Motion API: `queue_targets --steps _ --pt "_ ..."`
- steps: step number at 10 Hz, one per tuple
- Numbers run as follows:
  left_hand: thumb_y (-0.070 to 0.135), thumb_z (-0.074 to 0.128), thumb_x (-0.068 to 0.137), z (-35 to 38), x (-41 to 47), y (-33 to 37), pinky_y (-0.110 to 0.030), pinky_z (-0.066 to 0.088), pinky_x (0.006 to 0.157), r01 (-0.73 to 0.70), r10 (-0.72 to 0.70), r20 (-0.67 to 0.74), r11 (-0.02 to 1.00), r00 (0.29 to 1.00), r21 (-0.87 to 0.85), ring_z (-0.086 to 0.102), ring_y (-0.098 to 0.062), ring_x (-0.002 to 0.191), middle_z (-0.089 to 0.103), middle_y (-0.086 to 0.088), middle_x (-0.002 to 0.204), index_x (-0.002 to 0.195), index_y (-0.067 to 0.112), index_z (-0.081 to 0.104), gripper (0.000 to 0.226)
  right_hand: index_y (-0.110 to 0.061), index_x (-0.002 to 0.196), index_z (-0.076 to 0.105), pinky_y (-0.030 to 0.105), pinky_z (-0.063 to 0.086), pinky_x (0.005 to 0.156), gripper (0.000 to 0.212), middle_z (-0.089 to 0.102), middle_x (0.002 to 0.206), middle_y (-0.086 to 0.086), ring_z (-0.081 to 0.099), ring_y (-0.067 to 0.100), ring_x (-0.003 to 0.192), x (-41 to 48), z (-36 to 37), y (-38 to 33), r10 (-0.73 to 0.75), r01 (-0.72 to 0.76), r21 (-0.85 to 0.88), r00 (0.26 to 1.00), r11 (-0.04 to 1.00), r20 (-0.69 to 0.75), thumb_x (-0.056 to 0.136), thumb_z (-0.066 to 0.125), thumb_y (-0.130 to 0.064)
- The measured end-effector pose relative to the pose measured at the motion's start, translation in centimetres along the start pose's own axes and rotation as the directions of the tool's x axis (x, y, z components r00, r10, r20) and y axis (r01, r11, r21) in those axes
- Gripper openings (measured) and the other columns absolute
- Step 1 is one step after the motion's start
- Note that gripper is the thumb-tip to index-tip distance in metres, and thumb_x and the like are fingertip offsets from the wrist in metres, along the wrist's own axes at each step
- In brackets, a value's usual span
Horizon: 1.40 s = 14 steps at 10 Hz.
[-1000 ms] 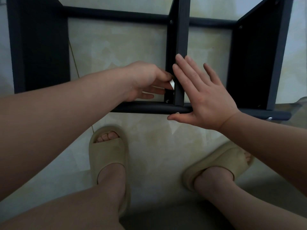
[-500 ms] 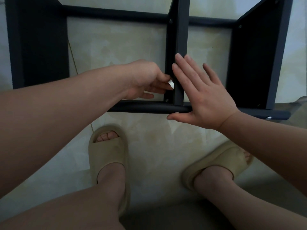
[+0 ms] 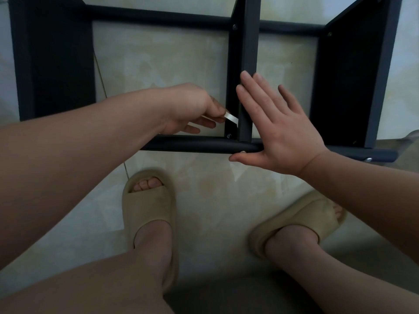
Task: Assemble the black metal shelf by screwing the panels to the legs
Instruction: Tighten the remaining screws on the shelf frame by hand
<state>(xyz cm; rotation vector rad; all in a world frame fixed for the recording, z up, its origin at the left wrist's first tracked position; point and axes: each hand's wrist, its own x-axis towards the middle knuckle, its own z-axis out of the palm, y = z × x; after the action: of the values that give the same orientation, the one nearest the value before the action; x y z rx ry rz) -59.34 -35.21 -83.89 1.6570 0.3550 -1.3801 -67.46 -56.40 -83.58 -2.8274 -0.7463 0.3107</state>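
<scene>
Left grip (image 3: 190,107) pinches a flat silver tool (image 3: 231,117) beside the middle panel (image 3: 248,41); right grip (image 3: 281,132), fingers straight, presses flat on panel and leg (image 3: 192,145).

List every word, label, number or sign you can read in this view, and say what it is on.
None: no text can be read anywhere in this view.
The black shelf shows plain dark metal and screw heads only.
The silvery tool pinched by the left hand is too small to show any marking.
The beige slippers show no brand.
</scene>
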Motion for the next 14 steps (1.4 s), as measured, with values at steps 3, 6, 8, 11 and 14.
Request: queue_targets --steps 3,6,8,11,14 --pt "0.014 0.062 0.096 -0.5 -0.7 -0.5 -0.035 0.045 0.090 -0.060 0.055 0.031 0.982 0.998 0.177 0.063 -0.009 0.096 0.071 0.012 0.082 0.085 0.022 0.069 0.015 -0.007 0.161 0.016 0.060 0.022 0.120 0.111 0.010 0.170 0.010 0.008 0.025 0.157 0.0 0.2 0.1 -0.002 0.002 -0.009 1.000 1.000 -0.006 0.086 0.044 -0.083" --pt "0.011 0.064 0.093 -0.2 -1.4 -0.5 -0.032 0.042 0.088 -0.103 0.097 0.036 0.941 0.995 0.322 0.056 -0.014 0.098 0.069 -0.003 0.102 0.087 0.019 0.071 0.012 -0.007 0.161 0.017 0.059 0.023 0.120 0.111 0.010 0.170 0.010 0.008 0.025 0.157 0.0 0.1 0.1 0.000 0.000 -0.004 1.000 1.000 -0.008 0.086 0.046 -0.082" --pt "0.011 0.068 0.090 0.0 -1.7 -0.3 -0.024 0.040 0.064 -0.113 0.098 0.058 0.908 0.994 0.403 0.056 -0.007 0.068 0.065 0.006 0.074 0.081 0.021 0.071 0.013 -0.007 0.161 0.018 0.059 0.023 0.120 0.110 0.010 0.169 0.010 0.008 0.025 0.157 0.0 0.1 0.0 0.004 -0.004 0.000 1.000 1.000 -0.009 0.086 0.044 -0.083" --pt "0.019 0.078 0.083 -0.8 -1.3 -0.2 -0.013 0.045 0.080 -0.246 0.293 -0.025 0.842 0.956 0.479 0.064 0.006 0.084 0.073 0.017 0.085 0.082 0.034 0.075 0.015 -0.007 0.161 0.016 0.058 0.024 0.120 0.110 0.009 0.170 0.010 0.007 0.026 0.157 0.0 0.1 0.1 -0.003 0.003 -0.002 1.000 1.000 -0.004 0.086 0.044 -0.083" --pt "0.018 0.066 0.093 0.4 -0.8 0.1 -0.028 0.051 0.083 -0.203 0.203 0.011 0.978 0.979 0.055 0.068 -0.010 0.094 0.073 0.005 0.088 0.089 0.023 0.072 0.008 -0.005 0.160 0.019 0.058 0.025 0.120 0.110 0.011 0.169 0.011 0.010 0.027 0.157 0.0 0.0 0.0 0.000 0.001 0.011 1.000 1.000 -0.011 0.086 0.046 -0.081"
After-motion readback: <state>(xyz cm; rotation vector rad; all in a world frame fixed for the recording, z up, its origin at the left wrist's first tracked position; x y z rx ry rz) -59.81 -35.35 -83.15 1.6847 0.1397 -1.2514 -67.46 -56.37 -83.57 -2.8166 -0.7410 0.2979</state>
